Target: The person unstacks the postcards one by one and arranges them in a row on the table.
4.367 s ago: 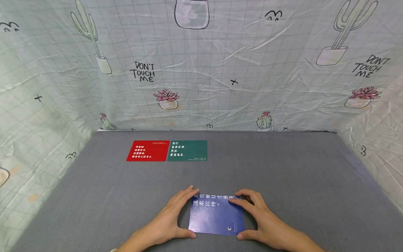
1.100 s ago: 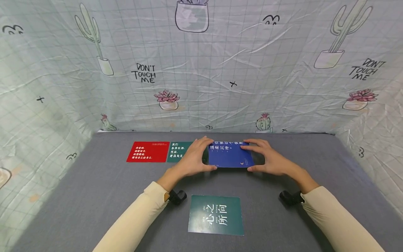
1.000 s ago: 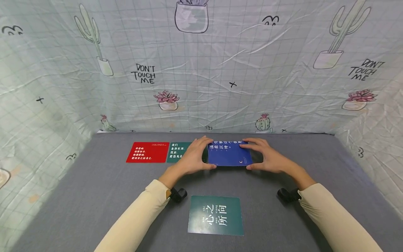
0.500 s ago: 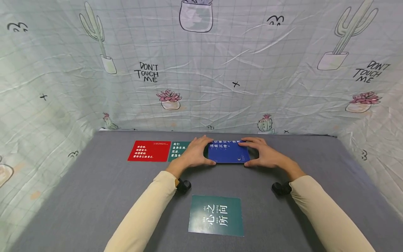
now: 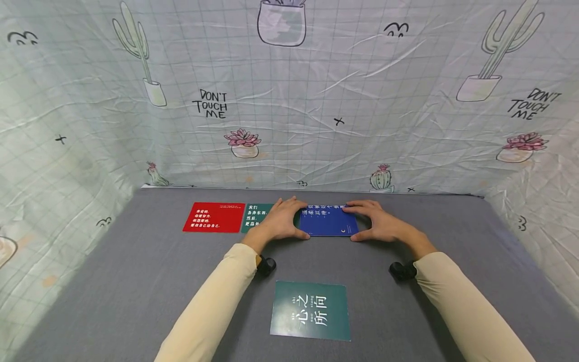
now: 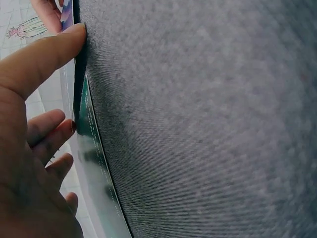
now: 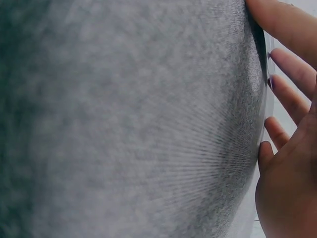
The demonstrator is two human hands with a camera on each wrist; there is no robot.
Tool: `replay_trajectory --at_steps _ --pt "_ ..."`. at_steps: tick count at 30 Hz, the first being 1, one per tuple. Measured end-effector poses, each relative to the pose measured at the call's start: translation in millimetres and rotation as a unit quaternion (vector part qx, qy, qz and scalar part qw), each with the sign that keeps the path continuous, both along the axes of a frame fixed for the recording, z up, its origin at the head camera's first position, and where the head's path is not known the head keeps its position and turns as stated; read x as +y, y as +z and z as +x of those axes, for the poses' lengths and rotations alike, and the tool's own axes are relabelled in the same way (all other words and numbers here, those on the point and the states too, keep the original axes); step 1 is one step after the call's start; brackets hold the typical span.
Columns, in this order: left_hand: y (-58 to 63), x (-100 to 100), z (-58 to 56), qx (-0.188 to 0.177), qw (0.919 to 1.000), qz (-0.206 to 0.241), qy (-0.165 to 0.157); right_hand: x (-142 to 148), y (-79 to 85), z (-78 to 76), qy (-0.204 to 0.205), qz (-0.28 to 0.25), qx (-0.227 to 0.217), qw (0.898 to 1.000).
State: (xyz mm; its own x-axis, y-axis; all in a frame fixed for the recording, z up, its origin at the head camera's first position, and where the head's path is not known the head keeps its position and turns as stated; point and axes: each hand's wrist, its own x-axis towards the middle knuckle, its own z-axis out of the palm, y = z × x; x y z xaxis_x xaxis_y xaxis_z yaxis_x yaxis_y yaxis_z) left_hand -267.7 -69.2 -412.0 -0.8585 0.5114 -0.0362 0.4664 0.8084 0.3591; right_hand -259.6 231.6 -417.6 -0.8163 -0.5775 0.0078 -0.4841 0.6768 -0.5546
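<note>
Presently gripped: our left hand (image 5: pixel 282 221) and right hand (image 5: pixel 382 223) pinch the blue card (image 5: pixel 327 221) at opposite ends, thumbs on the near side.
Left wrist view: we see a dark strip between the blue card and the grey surface (image 5: pixel 375 311); whether they touch, we cannot tell.
Left of grip: the green card (image 5: pixel 257 213), partly covered by our left hand in the head view; beside it, the red card (image 5: pixel 214 217).
Near side of grip: the teal card (image 5: pixel 310 310), flat.
Beyond grip: patterned cloth (image 5: pixel 298 100), creased.
Printed pot (image 5: pixel 479 88): drawn on the cloth with a cactus (image 5: pixel 507 42) inside.
</note>
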Motion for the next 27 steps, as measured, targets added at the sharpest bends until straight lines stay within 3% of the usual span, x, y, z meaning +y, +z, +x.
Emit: replay_trajectory --at_steps 27 --pt "4.5 1.2 1.2 -0.016 0.9997 -0.014 0.015 2.5 -2.0 -1.2 0.003 0.006 -0.009 1.000"
